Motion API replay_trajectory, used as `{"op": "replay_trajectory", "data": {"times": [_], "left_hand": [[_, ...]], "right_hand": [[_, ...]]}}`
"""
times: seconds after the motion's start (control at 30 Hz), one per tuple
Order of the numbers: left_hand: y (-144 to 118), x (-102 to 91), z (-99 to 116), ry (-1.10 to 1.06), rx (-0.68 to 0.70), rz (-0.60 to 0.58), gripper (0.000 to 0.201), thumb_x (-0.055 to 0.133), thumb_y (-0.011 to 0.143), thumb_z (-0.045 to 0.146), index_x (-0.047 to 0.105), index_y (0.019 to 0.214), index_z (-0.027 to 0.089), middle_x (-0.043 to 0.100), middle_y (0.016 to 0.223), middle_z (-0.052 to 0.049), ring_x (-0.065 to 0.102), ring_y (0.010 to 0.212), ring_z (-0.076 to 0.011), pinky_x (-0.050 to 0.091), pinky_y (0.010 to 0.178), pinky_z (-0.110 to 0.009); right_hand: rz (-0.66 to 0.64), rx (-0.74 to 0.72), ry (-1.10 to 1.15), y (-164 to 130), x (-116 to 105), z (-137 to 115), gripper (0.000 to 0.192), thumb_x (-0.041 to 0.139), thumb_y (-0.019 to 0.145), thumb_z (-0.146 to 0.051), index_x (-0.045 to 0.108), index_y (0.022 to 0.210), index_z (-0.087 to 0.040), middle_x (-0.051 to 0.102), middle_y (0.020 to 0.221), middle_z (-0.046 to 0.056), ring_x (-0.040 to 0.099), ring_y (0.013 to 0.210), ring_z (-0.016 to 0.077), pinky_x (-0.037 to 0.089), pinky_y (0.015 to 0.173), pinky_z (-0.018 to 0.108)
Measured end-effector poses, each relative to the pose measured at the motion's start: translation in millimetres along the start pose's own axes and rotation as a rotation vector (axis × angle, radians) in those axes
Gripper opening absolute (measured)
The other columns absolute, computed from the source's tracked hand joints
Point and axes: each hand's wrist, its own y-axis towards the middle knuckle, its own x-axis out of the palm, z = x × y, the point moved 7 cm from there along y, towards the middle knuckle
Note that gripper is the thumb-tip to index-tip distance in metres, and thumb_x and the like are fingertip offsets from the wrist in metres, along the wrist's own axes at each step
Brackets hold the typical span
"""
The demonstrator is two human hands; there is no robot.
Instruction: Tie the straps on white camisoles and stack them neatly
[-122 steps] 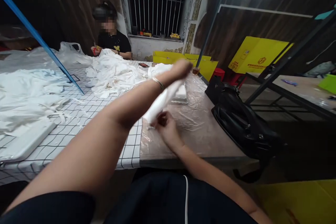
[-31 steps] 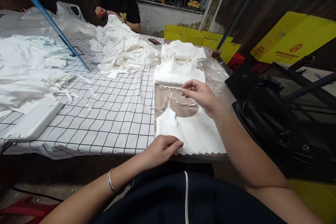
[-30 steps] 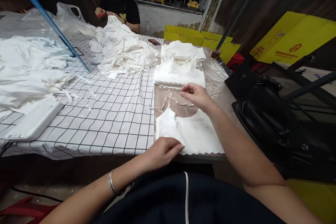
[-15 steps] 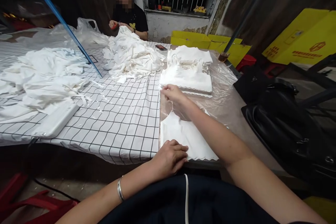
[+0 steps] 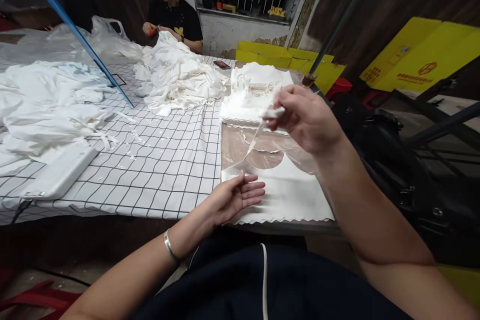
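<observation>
A white camisole with a scalloped hem lies flat at the front edge of the table, its straps pointing away from me. My right hand is raised above it, fingers pinched on a thin white strap that runs taut down to the camisole's left side. Over the left part of the camisole, my left hand is open, palm turned up and fingers stretched out. Whether it touches the cloth I cannot tell. Just beyond, a stack of folded white camisoles is partly hidden by my right hand.
Heaps of white garments lie on the checked tablecloth, with a white power bank-like box at left. A blue pole slants over the table. A person works opposite. A black bag sits at right.
My right hand has come up and back toward me from near the stack, now lifting a strap. My left hand has turned from palm down to palm up. More of the camisole shows.
</observation>
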Motion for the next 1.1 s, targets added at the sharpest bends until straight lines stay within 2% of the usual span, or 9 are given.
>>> {"op": "replay_trajectory", "data": {"times": [0.13,0.23,0.3,0.4,0.57,0.7,0.8,0.97,1.1], "left_hand": [[13,9.3,10,-0.306,0.017,-0.005,0.055,0.04,0.095,0.056,0.054,0.12,0.009,0.054,0.136,-0.022,0.057,0.122,-0.0283,0.046,0.102,-0.044],[17,5.6,18,-0.33,0.082,0.066,0.035,0.045,0.097,0.041,0.058,0.113,0.013,0.06,0.13,-0.016,0.06,0.118,-0.0247,0.048,0.1,-0.042],[18,1.9,18,-0.291,0.073,0.118,0.023,0.049,0.096,0.03,0.063,0.104,0.014,0.065,0.12,-0.012,0.063,0.111,-0.0219,0.048,0.097,-0.038],[16,1.1,14,-0.208,0.05,0.167,0.014,0.057,0.09,0.023,0.068,0.092,0.014,0.07,0.101,-0.008,0.065,0.092,-0.0159,0.048,0.087,-0.028],[13,-1.2,15,-0.059,0.033,0.224,0.011,0.068,0.081,0.023,0.069,0.082,0.013,0.068,0.079,-0.003,0.057,0.067,-0.011,0.042,0.07,-0.024],[22,-13.3,31,-0.034,0.032,0.192,0.019,0.069,0.077,0.03,0.066,0.088,0.014,0.067,0.082,-0.004,0.062,0.069,-0.0168,0.045,0.074,-0.032],[29,-21.2,34,-0.085,0.014,0.181,0.021,0.067,0.078,0.031,0.062,0.091,0.016,0.068,0.083,-0.006,0.064,0.067,-0.0189,0.045,0.071,-0.033],[32,-3.7,18,-0.116,0.003,0.098,0.019,0.067,0.079,0.03,0.064,0.089,0.013,0.068,0.087,-0.007,0.062,0.071,-0.0169,0.043,0.07,-0.03],[24,5.6,16,-0.094,0.037,0.188,0.012,0.067,0.08,0.022,0.068,0.085,0.011,0.065,0.077,-0.003,0.057,0.064,-0.0105,0.038,0.063,-0.023]], "right_hand": [[-0.24,0.167,-0.046,-77,4,21,0.031,0.071,0.074,-0.053,0.06,0.081,-0.024,0.062,0.064,0.0,0.061,0.06,0.0168,0.047,0.056,0.029],[-0.304,0.294,-0.298,-107,0,58,0.032,0.072,0.073,-0.05,0.066,0.088,-0.023,0.064,0.068,0.001,0.06,0.064,0.0166,0.046,0.059,0.028],[-0.164,0.285,-0.43,-105,-5,81,0.027,0.066,0.078,-0.049,0.066,0.083,-0.022,0.065,0.073,0.001,0.059,0.07,0.0164,0.046,0.064,0.028],[-0.048,0.271,-0.371,-89,7,115,0.026,0.061,0.081,-0.047,0.066,0.082,-0.021,0.068,0.081,0.003,0.062,0.077,0.0189,0.048,0.071,0.031],[-0.06,0.333,-0.149,-74,41,136,0.029,0.066,0.073,-0.051,0.064,0.079,-0.023,0.069,0.084,0.005,0.064,0.087,0.0262,0.047,0.083,0.039],[-0.235,0.484,0.066,-99,52,133,0.041,0.065,0.074,-0.062,0.056,0.064,-0.023,0.06,0.066,0.004,0.058,0.069,0.0218,0.047,0.071,0.036],[-0.186,0.603,0.245,-119,50,140,0.042,0.067,0.07,-0.065,0.058,0.08,-0.025,0.06,0.069,0.003,0.058,0.061,0.0192,0.049,0.066,0.035],[0.265,0.368,0.04,-105,27,151,0.054,0.072,0.062,-0.068,0.06,0.089,-0.023,0.065,0.08,0.003,0.063,0.072,0.0206,0.052,0.067,0.032],[0.182,0.281,0.025,-83,43,154,0.051,0.073,0.061,-0.066,0.068,0.082,-0.019,0.07,0.08,0.007,0.066,0.082,0.0266,0.054,0.072,0.034]]}}
